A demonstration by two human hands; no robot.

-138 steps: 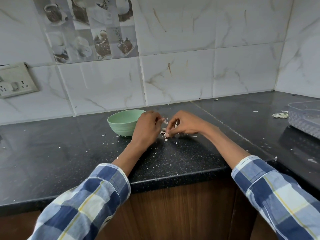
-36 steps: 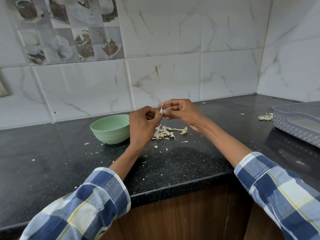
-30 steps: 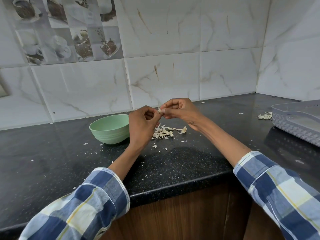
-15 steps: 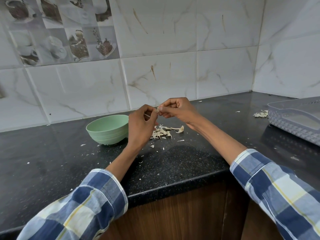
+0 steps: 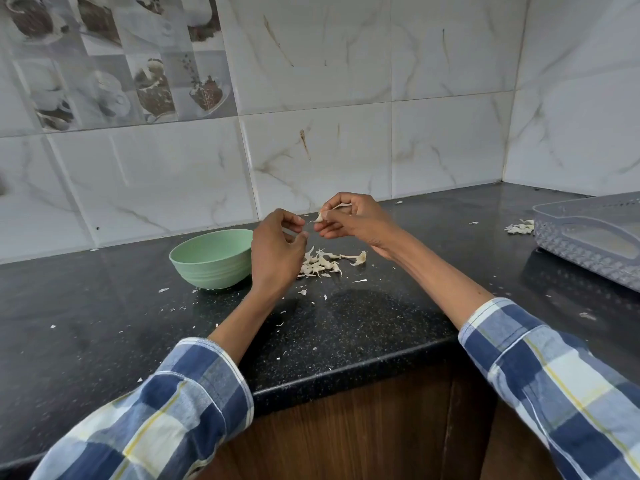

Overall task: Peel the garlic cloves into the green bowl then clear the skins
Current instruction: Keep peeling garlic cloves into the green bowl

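Note:
The green bowl (image 5: 212, 268) stands on the black counter (image 5: 104, 306), just left of my hands. My right hand (image 5: 360, 221) pinches a small garlic clove (image 5: 323, 216) in the air above the counter. A thin strip of garlic skin (image 5: 311, 222) runs from the clove to the curled fingertips of my left hand (image 5: 275, 252), which pinch its end. Under my hands lies a pile of peeled skins (image 5: 322, 263). The bowl's inside is hidden from this angle.
A grey plastic basket (image 5: 588, 237) sits at the right edge, with a second small heap of skins (image 5: 519, 228) beside it. Tiny skin flakes are scattered over the counter. The tiled wall closes the back and right; the counter's front edge (image 5: 346, 365) is near my sleeves.
My hands have lifted off the counter and then drawn a little apart, pulling a strip of skin away from the clove. The view has shifted slightly to the right.

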